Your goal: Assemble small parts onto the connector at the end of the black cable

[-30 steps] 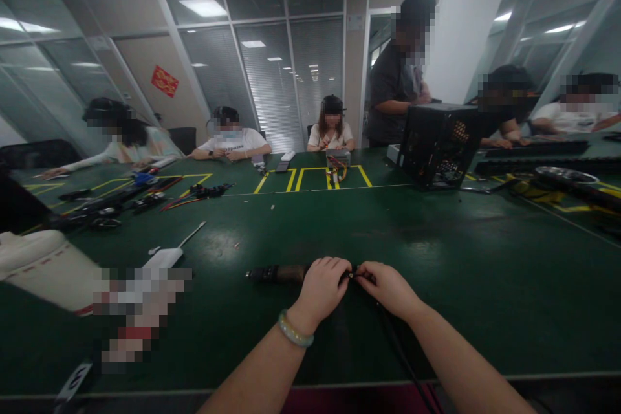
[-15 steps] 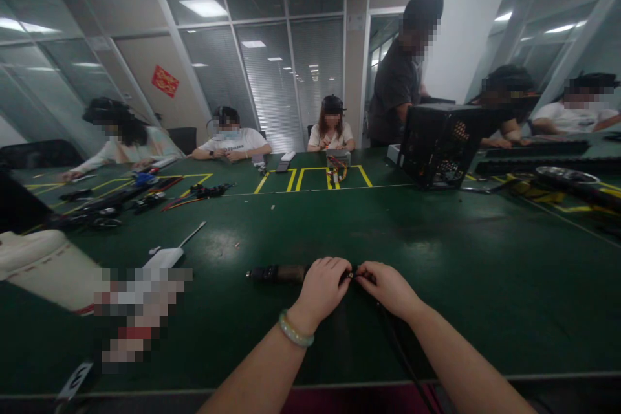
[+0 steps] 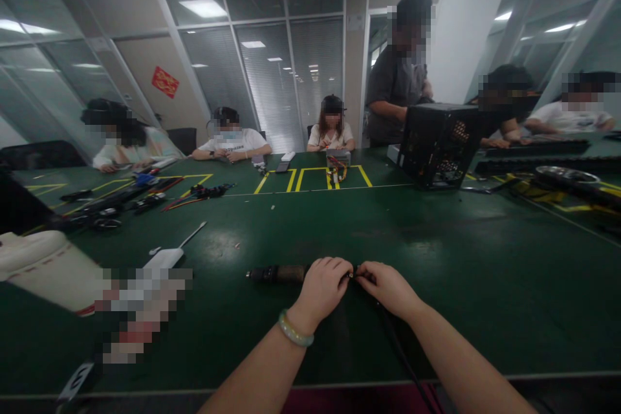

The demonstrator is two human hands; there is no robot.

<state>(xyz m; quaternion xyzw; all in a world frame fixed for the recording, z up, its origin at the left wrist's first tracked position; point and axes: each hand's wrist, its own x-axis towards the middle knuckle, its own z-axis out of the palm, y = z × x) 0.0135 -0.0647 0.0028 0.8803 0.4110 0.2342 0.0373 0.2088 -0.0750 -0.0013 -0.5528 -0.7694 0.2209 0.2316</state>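
On the green table lies a dark cylindrical electric screwdriver (image 3: pixel 286 273), its metal tip pointing left. My left hand (image 3: pixel 326 284), with a pale green bangle on the wrist, is closed around its right-hand end. Right beside it, my right hand (image 3: pixel 385 284) is closed in a pinch on the end of a black cable (image 3: pixel 398 339). This cable runs down over the near table edge. A small shiny spot shows between the two hands; fingers hide the exact contact between cable and tool.
A cream lidded container (image 3: pixel 46 265) and a white-handled tool (image 3: pixel 167 257) lie at the left. Cables and black parts (image 3: pixel 116 204) are beyond them. A black computer case (image 3: pixel 434 145) stands at the back right. Several co-workers sit around the table; one person (image 3: pixel 395 77) stands behind the case.
My hands hold almost the same pose. The standing person has turned and shifted slightly left, a hand now at the case. At far left, a seated person's arm has drawn back.
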